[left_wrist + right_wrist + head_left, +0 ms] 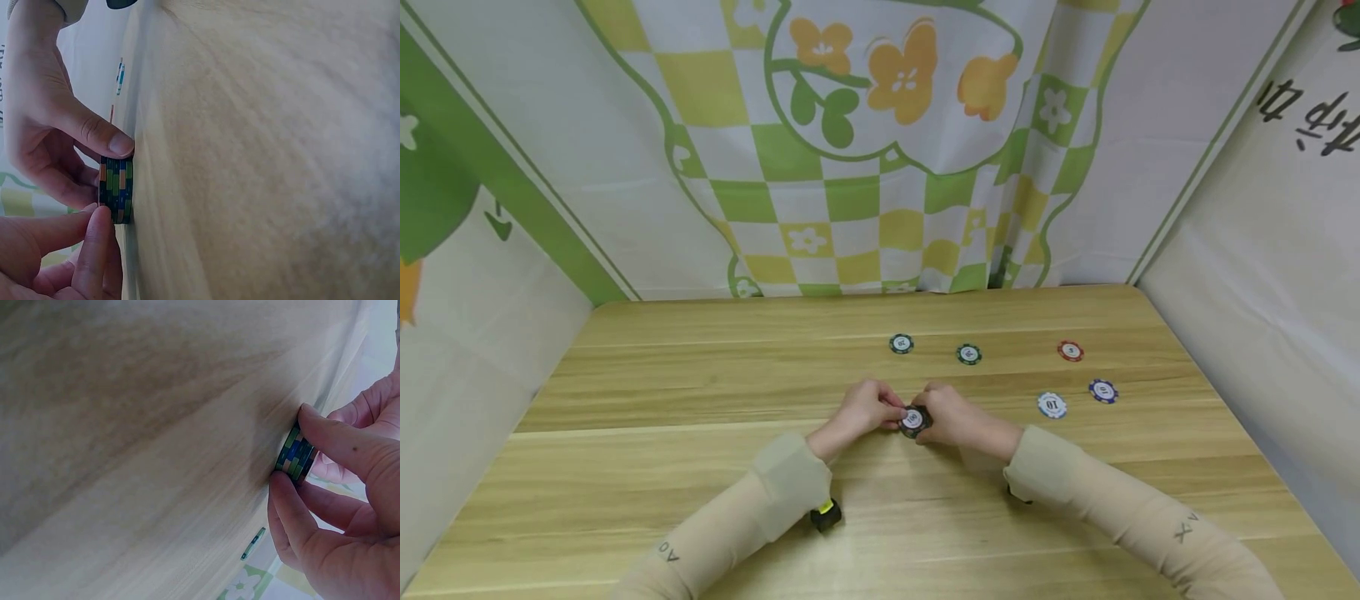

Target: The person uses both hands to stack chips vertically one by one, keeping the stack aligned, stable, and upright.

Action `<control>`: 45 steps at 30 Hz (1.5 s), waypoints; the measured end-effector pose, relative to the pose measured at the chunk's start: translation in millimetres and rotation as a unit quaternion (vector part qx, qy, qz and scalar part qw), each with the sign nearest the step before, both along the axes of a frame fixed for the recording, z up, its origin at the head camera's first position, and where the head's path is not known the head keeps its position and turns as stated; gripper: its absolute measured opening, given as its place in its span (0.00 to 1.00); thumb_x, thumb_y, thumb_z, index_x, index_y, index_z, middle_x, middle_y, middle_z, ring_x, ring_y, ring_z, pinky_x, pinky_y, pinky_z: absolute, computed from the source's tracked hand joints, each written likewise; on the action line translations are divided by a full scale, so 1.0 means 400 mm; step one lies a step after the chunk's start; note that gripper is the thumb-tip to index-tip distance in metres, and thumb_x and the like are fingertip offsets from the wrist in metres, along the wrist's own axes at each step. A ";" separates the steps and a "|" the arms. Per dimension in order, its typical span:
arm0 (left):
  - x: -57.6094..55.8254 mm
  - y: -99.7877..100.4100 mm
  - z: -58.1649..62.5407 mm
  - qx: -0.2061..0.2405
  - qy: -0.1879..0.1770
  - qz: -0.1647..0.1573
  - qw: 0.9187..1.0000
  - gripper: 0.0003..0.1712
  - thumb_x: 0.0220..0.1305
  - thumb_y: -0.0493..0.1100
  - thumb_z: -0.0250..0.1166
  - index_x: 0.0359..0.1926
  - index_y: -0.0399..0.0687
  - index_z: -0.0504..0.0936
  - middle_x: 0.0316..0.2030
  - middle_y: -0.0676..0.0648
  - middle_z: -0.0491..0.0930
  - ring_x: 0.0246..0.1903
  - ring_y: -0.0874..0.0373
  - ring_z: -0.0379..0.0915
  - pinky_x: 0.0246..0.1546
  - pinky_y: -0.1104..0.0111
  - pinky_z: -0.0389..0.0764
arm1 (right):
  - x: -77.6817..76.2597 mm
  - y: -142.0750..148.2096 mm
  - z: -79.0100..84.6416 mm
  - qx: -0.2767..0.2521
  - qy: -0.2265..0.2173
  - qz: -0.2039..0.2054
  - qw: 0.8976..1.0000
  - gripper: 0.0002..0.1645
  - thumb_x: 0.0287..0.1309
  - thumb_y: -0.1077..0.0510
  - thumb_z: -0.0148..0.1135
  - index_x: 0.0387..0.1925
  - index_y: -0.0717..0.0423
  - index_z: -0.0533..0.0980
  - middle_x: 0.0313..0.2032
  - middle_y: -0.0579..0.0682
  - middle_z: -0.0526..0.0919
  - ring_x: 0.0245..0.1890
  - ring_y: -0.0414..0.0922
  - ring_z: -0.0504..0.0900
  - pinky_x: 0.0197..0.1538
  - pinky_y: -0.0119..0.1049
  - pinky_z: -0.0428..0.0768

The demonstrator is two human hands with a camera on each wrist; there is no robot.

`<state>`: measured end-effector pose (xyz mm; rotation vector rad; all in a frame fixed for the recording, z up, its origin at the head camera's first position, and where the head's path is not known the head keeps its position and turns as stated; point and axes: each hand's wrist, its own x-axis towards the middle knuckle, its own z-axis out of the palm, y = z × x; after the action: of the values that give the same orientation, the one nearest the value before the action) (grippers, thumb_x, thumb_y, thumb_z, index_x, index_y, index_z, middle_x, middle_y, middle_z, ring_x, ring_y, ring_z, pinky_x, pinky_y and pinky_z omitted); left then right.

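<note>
A short stack of poker chips (913, 422) stands on the table between the two hands, its top chip black and marked 100. My right hand (958, 419) grips the stack's sides between thumb and fingers, seen closely in the right wrist view, where the stacked chips (296, 455) show green, blue and tan edge blocks. The left hand (867, 410) meets the stack from the left, thumb and fingertips pinching at the edge of the top chip. In the left wrist view those fingertips (97, 219) sit at the upper rim of the stack (117, 187).
Loose chips lie flat beyond the hands: two dark green ones (901, 343) at the back, a red chip (1071, 351), a blue chip (1103, 391) and a light blue chip (1052, 406) to the right. A patterned curtain (880, 200) hangs behind the wooden table (700, 367).
</note>
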<state>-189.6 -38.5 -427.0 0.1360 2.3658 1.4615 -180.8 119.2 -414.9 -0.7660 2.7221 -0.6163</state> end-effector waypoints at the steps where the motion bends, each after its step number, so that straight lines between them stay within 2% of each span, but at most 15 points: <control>1: 0.001 0.001 0.000 0.002 -0.001 -0.001 1.000 0.04 0.51 0.28 0.65 0.31 0.28 0.81 0.25 0.42 0.81 0.18 0.64 0.75 0.24 0.73 0.80 | -0.002 0.002 -0.003 -0.004 0.002 0.005 1.000 0.23 0.37 0.63 0.75 0.39 0.68 0.77 0.33 0.53 0.75 0.34 0.44 0.75 0.40 0.37 0.77; 3: 0.001 0.001 0.000 0.003 0.001 -0.005 1.000 0.04 0.51 0.28 0.65 0.31 0.28 0.80 0.25 0.42 0.81 0.18 0.64 0.75 0.24 0.73 0.80 | -0.003 0.004 -0.007 -0.012 0.006 0.012 1.000 0.23 0.37 0.64 0.74 0.38 0.69 0.77 0.32 0.54 0.75 0.33 0.45 0.74 0.40 0.38 0.77; 4: 0.002 0.002 0.001 0.005 -0.001 -0.005 1.000 0.04 0.51 0.27 0.65 0.31 0.28 0.80 0.25 0.42 0.81 0.18 0.63 0.75 0.24 0.73 0.80 | -0.014 0.012 -0.031 -0.020 0.021 0.025 0.999 0.23 0.37 0.62 0.75 0.38 0.68 0.77 0.32 0.53 0.74 0.33 0.44 0.74 0.39 0.36 0.77; 7: 0.004 0.004 0.002 0.000 0.007 -0.009 1.000 0.04 0.51 0.28 0.65 0.30 0.28 0.80 0.24 0.42 0.81 0.18 0.64 0.75 0.24 0.73 0.79 | -0.015 0.014 -0.034 -0.021 0.026 0.031 0.999 0.23 0.37 0.61 0.75 0.37 0.68 0.77 0.32 0.53 0.74 0.32 0.44 0.74 0.38 0.35 0.76; 10: 0.005 0.008 0.002 -0.011 0.024 -0.015 1.000 0.03 0.51 0.27 0.65 0.29 0.29 0.80 0.23 0.42 0.81 0.18 0.62 0.75 0.23 0.73 0.79 | -0.014 0.013 -0.033 -0.018 0.025 0.028 0.999 0.23 0.37 0.61 0.75 0.38 0.67 0.78 0.32 0.53 0.75 0.33 0.44 0.74 0.39 0.35 0.77; 11: 0.005 0.009 0.003 -0.018 0.034 -0.020 0.999 0.03 0.51 0.27 0.65 0.29 0.29 0.80 0.23 0.43 0.81 0.18 0.61 0.76 0.23 0.72 0.79 | -0.003 0.007 -0.010 -0.012 0.013 0.017 1.000 0.23 0.36 0.63 0.75 0.38 0.68 0.78 0.32 0.53 0.75 0.33 0.45 0.74 0.40 0.37 0.77; 16: 0.003 0.011 0.007 -0.028 0.058 -0.035 0.997 0.02 0.50 0.27 0.65 0.26 0.31 0.80 0.22 0.43 0.80 0.20 0.57 0.78 0.23 0.71 0.80 | 0.000 0.002 -0.004 0.003 0.016 0.009 1.000 0.23 0.37 0.62 0.75 0.39 0.66 0.78 0.33 0.52 0.75 0.34 0.43 0.74 0.40 0.37 0.77; 18: -0.006 0.007 -0.003 -0.021 0.067 -0.048 0.996 0.03 0.49 0.28 0.66 0.24 0.33 0.80 0.21 0.45 0.80 0.19 0.58 0.78 0.22 0.72 0.79 | 0.002 0.002 -0.001 0.006 0.013 0.006 1.000 0.23 0.38 0.62 0.75 0.39 0.66 0.78 0.33 0.52 0.75 0.34 0.43 0.74 0.40 0.36 0.77; 24: -0.033 0.000 0.008 -0.057 0.074 -0.078 0.993 0.03 0.51 0.31 0.66 0.25 0.35 0.80 0.22 0.46 0.79 0.20 0.59 0.77 0.23 0.73 0.78 | 0.001 0.001 0.001 -0.003 0.007 0.001 1.000 0.23 0.37 0.62 0.75 0.38 0.66 0.78 0.34 0.53 0.75 0.35 0.45 0.75 0.41 0.38 0.77; 25: -0.036 0.000 0.020 -0.073 0.069 -0.077 0.992 0.02 0.52 0.30 0.65 0.27 0.33 0.80 0.23 0.45 0.80 0.21 0.57 0.77 0.24 0.72 0.78 | 0.001 0.001 0.001 -0.004 0.009 0.000 1.000 0.23 0.36 0.62 0.75 0.38 0.66 0.78 0.34 0.53 0.75 0.35 0.45 0.75 0.41 0.38 0.77; 28: -0.060 -0.005 0.024 -0.106 0.111 -0.094 0.984 0.02 0.54 0.31 0.64 0.29 0.34 0.80 0.24 0.45 0.80 0.23 0.58 0.76 0.24 0.74 0.76 | 0.001 0.002 0.002 -0.002 0.011 0.001 1.000 0.24 0.37 0.62 0.75 0.39 0.67 0.78 0.34 0.54 0.76 0.35 0.46 0.76 0.42 0.38 0.77; 32: -0.093 -0.018 0.027 -0.164 0.170 -0.108 0.966 0.03 0.55 0.34 0.64 0.31 0.38 0.80 0.27 0.46 0.80 0.27 0.59 0.74 0.28 0.73 0.75 | 0.002 0.004 0.004 0.000 0.013 0.003 1.000 0.24 0.37 0.62 0.75 0.39 0.67 0.78 0.34 0.55 0.75 0.35 0.46 0.76 0.42 0.38 0.77; 38: -0.137 -0.034 0.030 -0.223 0.218 -0.120 0.943 0.06 0.56 0.35 0.62 0.35 0.37 0.80 0.32 0.44 0.80 0.33 0.54 0.75 0.38 0.66 0.76 | 0.000 0.003 0.002 0.005 0.018 0.006 1.000 0.24 0.38 0.61 0.75 0.40 0.67 0.78 0.34 0.54 0.75 0.35 0.46 0.76 0.42 0.38 0.77; 42: -0.161 -0.039 0.035 -0.246 0.235 -0.150 0.928 0.09 0.59 0.36 0.60 0.39 0.35 0.80 0.34 0.43 0.79 0.35 0.53 0.74 0.39 0.65 0.76 | 0.001 0.003 0.003 0.006 0.016 0.007 1.000 0.25 0.38 0.61 0.75 0.40 0.67 0.78 0.35 0.54 0.76 0.36 0.46 0.76 0.43 0.38 0.77; 45: -0.177 -0.043 0.036 -0.265 0.260 -0.172 0.913 0.10 0.60 0.35 0.60 0.41 0.35 0.79 0.37 0.41 0.78 0.37 0.52 0.74 0.41 0.63 0.76 | 0.002 0.003 0.003 0.007 0.015 0.007 1.000 0.25 0.38 0.61 0.75 0.41 0.67 0.78 0.35 0.54 0.76 0.36 0.46 0.76 0.43 0.38 0.77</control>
<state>-260.3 -55.5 -412.5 0.8378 2.8628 0.6309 -180.0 120.4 -413.6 -0.7964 2.7424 -0.5873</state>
